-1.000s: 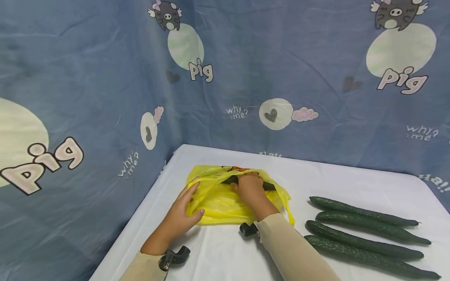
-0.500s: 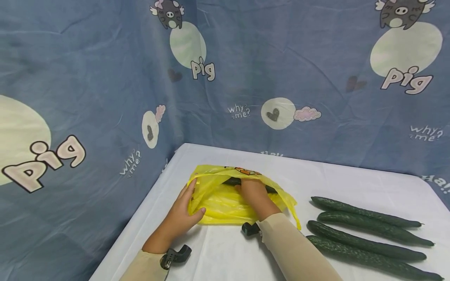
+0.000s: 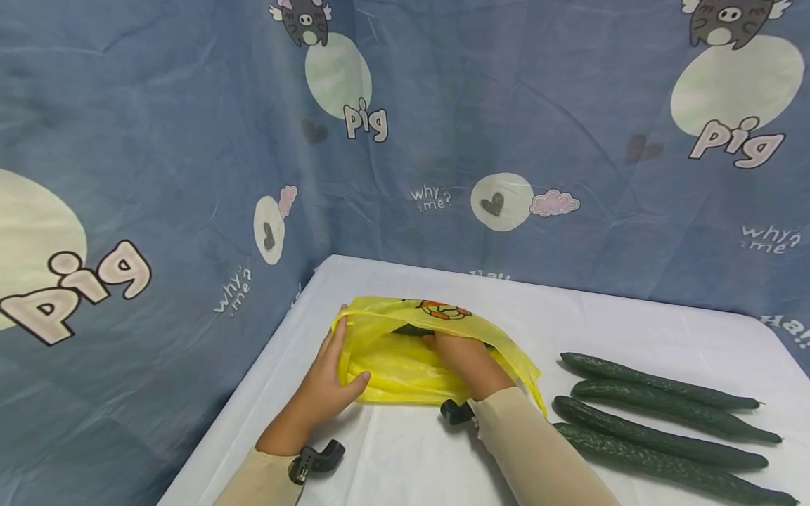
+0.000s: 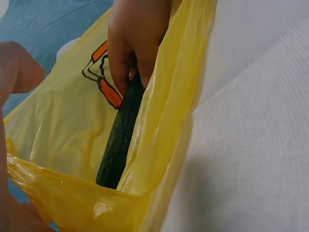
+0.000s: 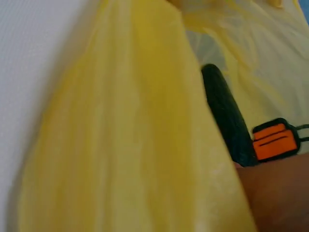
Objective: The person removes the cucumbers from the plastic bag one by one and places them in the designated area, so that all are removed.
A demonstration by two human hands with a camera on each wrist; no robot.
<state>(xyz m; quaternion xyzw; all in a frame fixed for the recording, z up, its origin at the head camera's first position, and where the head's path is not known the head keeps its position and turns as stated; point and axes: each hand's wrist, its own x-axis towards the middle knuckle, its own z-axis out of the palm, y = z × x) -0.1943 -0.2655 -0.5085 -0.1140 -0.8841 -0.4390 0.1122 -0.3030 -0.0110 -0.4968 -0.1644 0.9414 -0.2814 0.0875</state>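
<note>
A yellow plastic bag [image 3: 405,376] with an orange and black print lies on the table, its mouth facing me. My right hand [image 3: 465,362] reaches inside and grips a dark green cucumber [image 4: 119,140]; the bag's upper layer hides part of that hand in the head view. In the right wrist view, one end of the cucumber [image 5: 227,116] shows past the hand. At the bag's left side, my left hand [image 3: 319,393] touches the rim with long fingers spread and thumb apart. Some of its fingertips are behind the plastic.
Several cucumbers [image 3: 664,436] lie side by side on the right of the white-covered table [image 3: 405,464]. A blue curtain [image 3: 405,154] with pig prints hangs behind and to the left. Each wrist wears a small black camera [image 3: 316,460].
My right hand has gone deeper into the bag with the cucumber, now mostly covered. The bag's mouth has widened and its right edge has shifted right. The left hand stays at the left rim.
</note>
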